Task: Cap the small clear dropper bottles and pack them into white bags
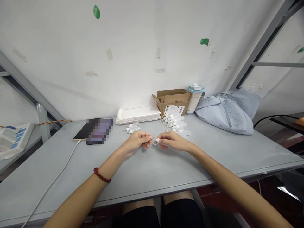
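Observation:
My left hand pinches the end of a thin whitish cord loop between thumb and forefinger, just above the grey table. My right hand is closed on a small white piece at the loop's other side; fingers hide most of it. It looks like the white tip of one of the capped plastic tubes lying behind. A heap of these translucent tubes with white tips and cords sits beyond my right hand. Several more tubes lie behind my left hand.
At the back stand a flat white stack, an open cardboard box and a blue-lidded cup. A pale blue cloth bag lies right. Two phones rest left, with a white cable running to the table's front edge.

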A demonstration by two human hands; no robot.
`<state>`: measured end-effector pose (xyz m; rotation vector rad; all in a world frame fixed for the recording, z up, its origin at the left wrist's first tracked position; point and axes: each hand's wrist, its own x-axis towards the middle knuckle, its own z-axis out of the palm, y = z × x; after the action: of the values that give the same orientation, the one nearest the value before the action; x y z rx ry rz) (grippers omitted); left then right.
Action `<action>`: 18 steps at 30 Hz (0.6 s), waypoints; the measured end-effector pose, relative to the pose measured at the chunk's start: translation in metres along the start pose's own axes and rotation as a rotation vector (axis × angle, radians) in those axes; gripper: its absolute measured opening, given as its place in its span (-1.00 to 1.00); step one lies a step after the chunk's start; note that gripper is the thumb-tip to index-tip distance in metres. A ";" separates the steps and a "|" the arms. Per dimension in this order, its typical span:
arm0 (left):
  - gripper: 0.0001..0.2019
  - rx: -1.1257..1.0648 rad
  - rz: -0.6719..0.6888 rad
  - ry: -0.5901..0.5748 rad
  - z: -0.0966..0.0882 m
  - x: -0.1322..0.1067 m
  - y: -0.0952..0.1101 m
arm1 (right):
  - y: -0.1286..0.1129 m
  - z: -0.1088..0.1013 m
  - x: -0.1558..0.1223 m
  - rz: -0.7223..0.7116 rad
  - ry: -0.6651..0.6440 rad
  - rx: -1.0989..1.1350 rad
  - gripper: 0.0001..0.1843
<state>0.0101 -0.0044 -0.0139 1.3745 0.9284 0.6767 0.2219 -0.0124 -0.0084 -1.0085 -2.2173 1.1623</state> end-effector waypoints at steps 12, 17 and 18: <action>-0.69 0.051 0.015 0.034 0.005 0.000 0.000 | -0.001 0.002 0.001 0.012 -0.005 0.029 -0.66; -0.67 0.123 0.056 0.072 0.008 0.000 0.004 | -0.005 0.003 0.000 0.045 0.024 -0.007 -0.71; -0.66 0.129 0.057 0.076 0.008 0.000 0.004 | -0.005 0.004 0.000 0.046 0.027 -0.010 -0.71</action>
<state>0.0170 -0.0080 -0.0102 1.5031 1.0104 0.7269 0.2173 -0.0163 -0.0064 -1.0782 -2.1917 1.1508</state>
